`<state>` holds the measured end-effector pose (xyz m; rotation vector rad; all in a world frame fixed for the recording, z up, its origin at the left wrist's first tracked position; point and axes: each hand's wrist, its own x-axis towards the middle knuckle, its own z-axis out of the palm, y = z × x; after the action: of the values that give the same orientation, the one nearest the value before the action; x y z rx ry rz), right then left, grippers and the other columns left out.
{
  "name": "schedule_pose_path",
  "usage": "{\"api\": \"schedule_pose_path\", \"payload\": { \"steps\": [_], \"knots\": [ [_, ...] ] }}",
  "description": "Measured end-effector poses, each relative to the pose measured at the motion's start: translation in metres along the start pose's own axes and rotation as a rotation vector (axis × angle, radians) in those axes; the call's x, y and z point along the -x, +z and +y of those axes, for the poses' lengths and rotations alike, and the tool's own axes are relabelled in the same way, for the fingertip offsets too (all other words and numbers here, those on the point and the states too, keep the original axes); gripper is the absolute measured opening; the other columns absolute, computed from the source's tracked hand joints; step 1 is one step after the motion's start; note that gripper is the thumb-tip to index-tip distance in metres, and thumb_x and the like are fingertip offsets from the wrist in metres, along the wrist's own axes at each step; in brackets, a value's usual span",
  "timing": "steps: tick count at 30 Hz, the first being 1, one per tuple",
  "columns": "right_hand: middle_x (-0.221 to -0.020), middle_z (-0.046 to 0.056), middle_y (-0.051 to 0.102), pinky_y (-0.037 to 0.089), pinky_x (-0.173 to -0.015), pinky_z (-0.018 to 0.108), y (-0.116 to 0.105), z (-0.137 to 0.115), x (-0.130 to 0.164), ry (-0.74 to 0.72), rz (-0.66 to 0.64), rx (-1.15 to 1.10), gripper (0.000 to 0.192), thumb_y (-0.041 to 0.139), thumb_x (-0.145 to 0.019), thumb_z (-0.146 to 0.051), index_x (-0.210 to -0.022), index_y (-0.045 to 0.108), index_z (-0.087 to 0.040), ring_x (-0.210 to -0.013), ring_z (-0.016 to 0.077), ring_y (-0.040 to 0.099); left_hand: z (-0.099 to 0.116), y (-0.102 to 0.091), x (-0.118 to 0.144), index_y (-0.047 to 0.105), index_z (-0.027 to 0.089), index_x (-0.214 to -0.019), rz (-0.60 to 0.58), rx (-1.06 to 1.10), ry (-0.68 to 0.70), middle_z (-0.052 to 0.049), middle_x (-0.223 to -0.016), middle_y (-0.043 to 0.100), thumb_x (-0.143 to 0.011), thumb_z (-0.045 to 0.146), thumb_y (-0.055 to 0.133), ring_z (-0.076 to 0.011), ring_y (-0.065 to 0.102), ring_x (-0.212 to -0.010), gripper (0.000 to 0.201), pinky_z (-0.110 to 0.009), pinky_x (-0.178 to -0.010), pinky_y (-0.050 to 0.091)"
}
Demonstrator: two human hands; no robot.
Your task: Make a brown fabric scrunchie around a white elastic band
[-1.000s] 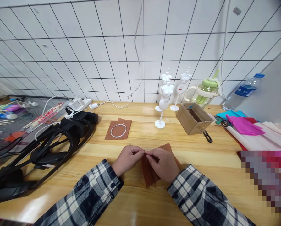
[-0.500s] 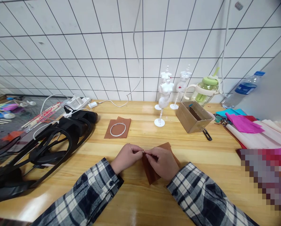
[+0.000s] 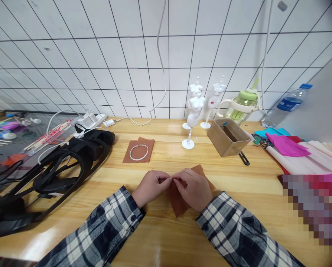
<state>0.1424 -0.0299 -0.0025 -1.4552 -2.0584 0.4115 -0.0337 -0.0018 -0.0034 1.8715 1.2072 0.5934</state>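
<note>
Since half a second ago I see the right hand [image 3: 193, 188] lifted slightly, its fingertips now meeting those of the left hand [image 3: 152, 186] over the brown cloth [image 3: 179, 202] lying on the desk [image 3: 238, 178]. Both hands' fingers are pinched together, apparently on something tiny, perhaps a needle or thread; I cannot make it out. Farther back a metal ring [image 3: 139, 152] rests on a second brown cloth piece [image 3: 147, 142], then a white mini mannequin [image 3: 193, 118] and a cardboard box [image 3: 224, 142].
</note>
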Motion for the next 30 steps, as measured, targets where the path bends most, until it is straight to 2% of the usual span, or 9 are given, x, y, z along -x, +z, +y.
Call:
{"api": "schedule_pose_path", "payload": {
  "steps": [5,9,12,16,19,22,26,30],
  "knots": [
    [-0.086,0.001,0.065,0.042,-0.065,0.025,0.001,-0.001,0.001,0.034,0.042,0.043,0.012,0.056,-0.089,-0.028,-0.084,0.065,-0.022,-0.075,0.0139,0.059,-0.001,0.002,0.001,0.073,0.014,-0.073,0.02,-0.059,-0.004,0.0,-0.064,0.065,-0.084,0.033,0.051,-0.0118,0.053,-0.06,0.031,-0.02,-0.056,0.038],
    [-0.083,0.001,0.065,0.041,-0.064,0.026,0.001,-0.002,0.003,-0.017,-0.002,0.063,0.019,0.051,-0.092,-0.03,-0.091,0.068,-0.025,-0.075,0.0141,0.06,-0.002,0.002,0.001,0.071,0.014,-0.071,0.019,-0.092,-0.012,0.0,-0.063,0.064,-0.085,0.031,0.049,-0.0117,0.052,-0.059,0.032,-0.02,-0.056,0.036],
    [-0.083,0.001,0.066,0.041,-0.063,0.026,0.001,-0.003,0.003,-0.003,-0.013,0.075,0.02,0.05,-0.092,-0.03,-0.092,0.07,-0.026,-0.074,0.0141,0.061,0.0,0.001,0.001,0.072,0.015,-0.075,0.005,-0.111,0.011,-0.001,-0.066,0.066,-0.087,0.03,0.047,-0.0129,0.055,-0.062,0.031,-0.021,-0.057,0.037],
    [-0.082,0.0,0.068,0.04,-0.061,0.026,0.001,-0.003,0.002,0.034,-0.024,0.112,0.016,0.054,-0.089,-0.029,-0.089,0.07,-0.026,-0.073,0.0146,0.061,0.005,0.001,0.005,0.072,0.02,-0.086,-0.007,-0.301,0.107,-0.003,-0.075,0.069,-0.087,0.027,0.047,-0.0153,0.059,-0.071,0.027,-0.024,-0.065,0.039],
    [-0.082,0.001,0.068,0.037,-0.058,0.027,0.0,-0.004,0.003,-0.008,-0.038,0.199,0.02,0.051,-0.09,-0.027,-0.087,0.07,-0.025,-0.072,0.0153,0.061,0.009,0.002,0.007,0.071,0.021,-0.08,-0.008,-0.442,0.137,-0.002,-0.07,0.067,-0.087,0.026,0.047,-0.0153,0.058,-0.069,0.025,-0.024,-0.064,0.036],
    [-0.079,0.002,0.068,0.034,-0.054,0.027,0.0,-0.005,0.003,-0.041,-0.032,0.262,0.021,0.049,-0.089,-0.027,-0.085,0.07,-0.024,-0.069,0.0148,0.061,0.011,0.004,0.008,0.069,0.021,-0.074,0.024,-0.493,0.117,-0.002,-0.066,0.065,-0.085,0.027,0.05,-0.015,0.056,-0.065,0.023,-0.025,-0.06,0.033],
    [-0.076,0.002,0.068,0.032,-0.053,0.026,0.001,-0.007,0.002,0.01,-0.008,0.246,0.018,0.052,-0.086,-0.026,-0.081,0.069,-0.023,-0.068,0.0145,0.06,0.012,0.004,0.007,0.07,0.02,-0.072,0.024,-0.42,0.077,-0.002,-0.067,0.066,-0.086,0.029,0.049,-0.0139,0.055,-0.063,0.027,-0.024,-0.057,0.031],
    [-0.076,0.0,0.069,0.039,-0.058,0.025,0.002,-0.002,-0.001,0.136,0.0,0.037,0.015,0.055,-0.084,-0.026,-0.08,0.069,-0.024,-0.069,0.0147,0.061,0.01,0.004,0.006,0.071,0.019,-0.076,0.047,-0.313,0.066,-0.002,-0.072,0.069,-0.086,0.028,0.049,-0.0133,0.056,-0.065,0.026,-0.023,-0.058,0.033]
  ]
}}
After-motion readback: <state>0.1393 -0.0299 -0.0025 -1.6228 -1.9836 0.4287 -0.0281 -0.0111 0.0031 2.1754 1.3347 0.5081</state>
